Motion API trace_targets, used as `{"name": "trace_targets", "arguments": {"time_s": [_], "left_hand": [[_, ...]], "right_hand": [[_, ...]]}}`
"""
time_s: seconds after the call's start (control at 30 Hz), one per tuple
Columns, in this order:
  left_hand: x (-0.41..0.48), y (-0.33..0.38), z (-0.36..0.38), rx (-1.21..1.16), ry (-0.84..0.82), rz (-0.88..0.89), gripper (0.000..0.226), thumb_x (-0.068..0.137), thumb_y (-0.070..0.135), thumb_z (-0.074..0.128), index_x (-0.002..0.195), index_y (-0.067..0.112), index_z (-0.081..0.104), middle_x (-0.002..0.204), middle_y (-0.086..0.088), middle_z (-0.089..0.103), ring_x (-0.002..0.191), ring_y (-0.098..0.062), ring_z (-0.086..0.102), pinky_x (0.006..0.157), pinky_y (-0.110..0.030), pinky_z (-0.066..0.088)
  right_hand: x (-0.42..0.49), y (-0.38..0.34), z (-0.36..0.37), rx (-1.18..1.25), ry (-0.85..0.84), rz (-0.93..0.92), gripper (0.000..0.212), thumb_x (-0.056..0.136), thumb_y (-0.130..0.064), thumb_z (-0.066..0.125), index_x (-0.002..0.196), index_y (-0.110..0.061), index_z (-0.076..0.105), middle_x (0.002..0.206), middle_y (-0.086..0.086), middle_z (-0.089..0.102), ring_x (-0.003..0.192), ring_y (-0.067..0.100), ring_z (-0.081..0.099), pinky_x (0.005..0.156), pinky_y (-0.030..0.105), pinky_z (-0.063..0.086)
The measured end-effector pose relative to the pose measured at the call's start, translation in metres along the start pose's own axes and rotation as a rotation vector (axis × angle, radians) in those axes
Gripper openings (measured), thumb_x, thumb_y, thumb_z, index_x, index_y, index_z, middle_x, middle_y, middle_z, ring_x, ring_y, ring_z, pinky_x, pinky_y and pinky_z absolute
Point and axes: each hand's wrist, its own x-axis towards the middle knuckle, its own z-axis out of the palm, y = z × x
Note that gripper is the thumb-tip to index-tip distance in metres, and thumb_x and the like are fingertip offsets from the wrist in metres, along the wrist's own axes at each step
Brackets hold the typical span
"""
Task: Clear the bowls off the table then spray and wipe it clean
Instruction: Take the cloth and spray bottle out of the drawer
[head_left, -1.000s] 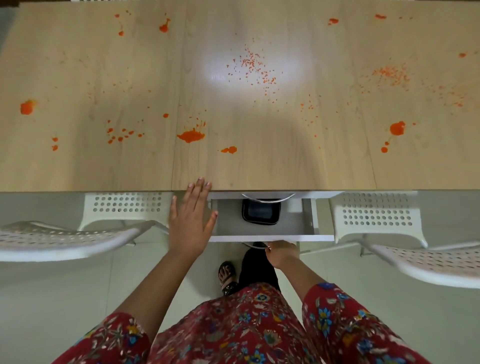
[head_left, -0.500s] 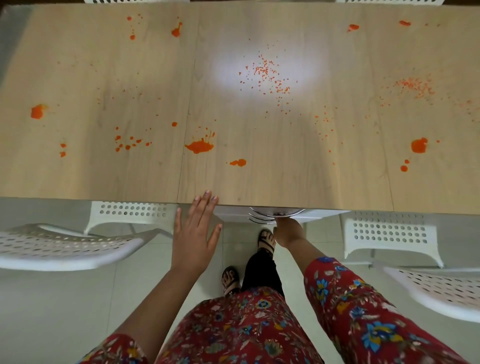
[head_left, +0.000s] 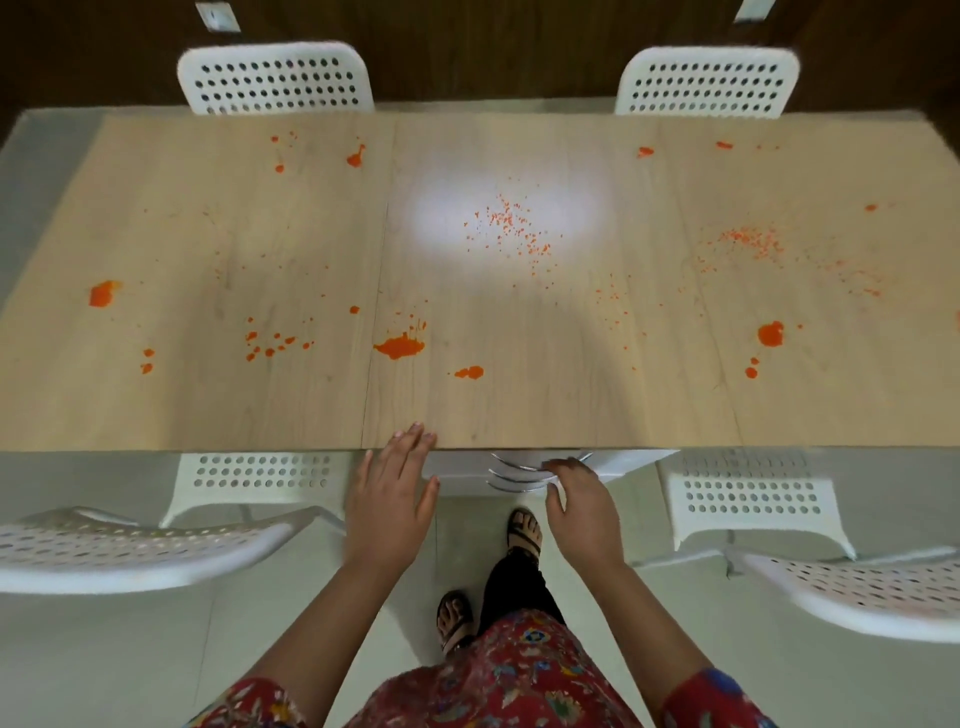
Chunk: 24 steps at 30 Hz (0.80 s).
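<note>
The light wooden table (head_left: 519, 405) carries orange sauce splashes (head_left: 399, 347) and scattered orange crumbs (head_left: 511, 226). No bowls, spray bottle or cloth are in view. My left hand (head_left: 392, 493) is flat, its fingertips touching the table's near edge. My right hand (head_left: 584, 501) hangs with loosely curled fingers right by the curved metal handles (head_left: 514, 475) of the white drawers (head_left: 613, 460) under the tabletop; it holds nothing. The drawers are pushed in.
White perforated chairs stand at the far side (head_left: 275, 78) (head_left: 706, 80) and at the near side (head_left: 140, 545) (head_left: 852, 587). My feet in sandals (head_left: 524, 532) stand on the pale tiled floor between the near chairs.
The open drawer with a dark object inside has been pushed shut by my right hand, which has now let go of the handle. The camera has pulled back, showing the whole table.
</note>
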Motion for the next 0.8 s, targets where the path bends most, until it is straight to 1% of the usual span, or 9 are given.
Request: {"name": "trace_targets", "arguments": {"time_s": [0.1,0.2,0.3,0.37,0.43,0.53,0.6,0.7,0.8], "left_hand": [[0.000,0.000,-0.001,-0.002,-0.012,0.004,0.055,0.095,0.044,0.030,0.148,0.028,0.035,0.154,0.008,0.032,0.142,-0.013,0.029,0.116,-0.034,0.013],[-0.001,0.003,-0.004,-0.016,-0.014,-0.009,0.060,0.093,0.048,0.023,0.149,0.028,0.032,0.155,0.008,0.029,0.143,-0.013,0.027,0.117,-0.034,0.012],[-0.001,0.005,-0.007,-0.004,-0.038,-0.012,0.068,0.089,0.055,0.011,0.151,0.031,0.023,0.158,0.011,0.020,0.146,-0.010,0.017,0.117,-0.036,0.009],[-0.002,0.006,-0.008,0.000,-0.049,-0.010,0.073,0.085,0.057,0.005,0.152,0.032,0.018,0.159,0.012,0.013,0.147,-0.009,0.011,0.117,-0.036,0.004],[-0.001,0.005,-0.009,-0.002,-0.065,-0.014,0.076,0.082,0.060,0.000,0.152,0.033,0.013,0.159,0.014,0.006,0.148,-0.008,0.007,0.117,-0.036,0.002],[-0.001,0.006,-0.013,0.007,-0.090,-0.024,0.067,0.091,0.060,0.010,0.153,0.033,0.007,0.159,0.015,0.001,0.148,-0.007,0.003,0.118,-0.040,0.001],[-0.001,0.007,-0.014,0.024,-0.111,-0.029,0.060,0.100,0.051,0.026,0.153,0.032,0.007,0.161,0.012,0.001,0.148,-0.007,0.001,0.118,-0.042,0.001],[-0.003,0.008,-0.014,0.015,-0.104,-0.026,0.060,0.101,0.046,0.031,0.154,0.030,0.006,0.161,0.011,0.001,0.148,-0.008,0.000,0.118,-0.043,0.001],[-0.004,0.007,-0.013,-0.008,-0.106,-0.009,0.061,0.101,0.044,0.033,0.154,0.029,0.009,0.161,0.010,0.003,0.148,-0.009,0.002,0.118,-0.044,0.002]], "right_hand": [[0.024,-0.004,0.004,-0.185,-0.189,-0.031,0.035,0.093,-0.018,0.052,0.127,-0.016,0.061,0.124,0.004,0.063,0.113,0.023,0.058,0.095,0.031,0.044],[0.030,-0.003,0.010,-0.388,-0.315,-0.027,0.038,0.099,-0.029,0.042,0.134,-0.019,0.052,0.131,0.003,0.056,0.124,0.021,0.048,0.104,0.029,0.033],[0.032,-0.012,0.009,-0.466,-0.388,0.042,0.043,0.102,-0.038,0.030,0.134,-0.018,0.049,0.133,0.003,0.054,0.129,0.020,0.043,0.114,0.035,0.019],[0.030,-0.019,0.004,-0.486,-0.428,0.079,0.048,0.102,-0.041,0.025,0.131,-0.015,0.052,0.131,0.007,0.057,0.125,0.023,0.047,0.112,0.038,0.022],[0.022,-0.024,-0.002,-0.488,-0.453,0.072,0.051,0.103,-0.043,0.021,0.124,-0.014,0.056,0.124,0.010,0.061,0.116,0.027,0.053,0.100,0.036,0.034],[-0.007,-0.030,-0.018,-0.342,-0.515,0.170,0.067,0.099,-0.058,0.014,0.113,-0.016,0.064,0.119,0.010,0.064,0.112,0.027,0.057,0.089,0.036,0.041],[-0.025,-0.034,-0.027,-0.251,-0.638,0.235,0.074,0.096,-0.066,0.010,0.125,-0.021,0.060,0.126,0.011,0.062,0.118,0.027,0.054,0.095,0.039,0.041],[-0.052,-0.035,-0.034,-0.041,-0.778,0.375,0.081,0.091,-0.073,0.009,0.144,-0.024,0.044,0.145,0.014,0.047,0.132,0.029,0.044,0.107,0.039,0.032],[-0.078,-0.029,-0.039,0.108,-0.787,0.538,0.100,0.075,-0.090,0.012,0.143,-0.025,0.046,0.151,0.004,0.041,0.137,0.023,0.039,0.114,0.038,0.026]]}}
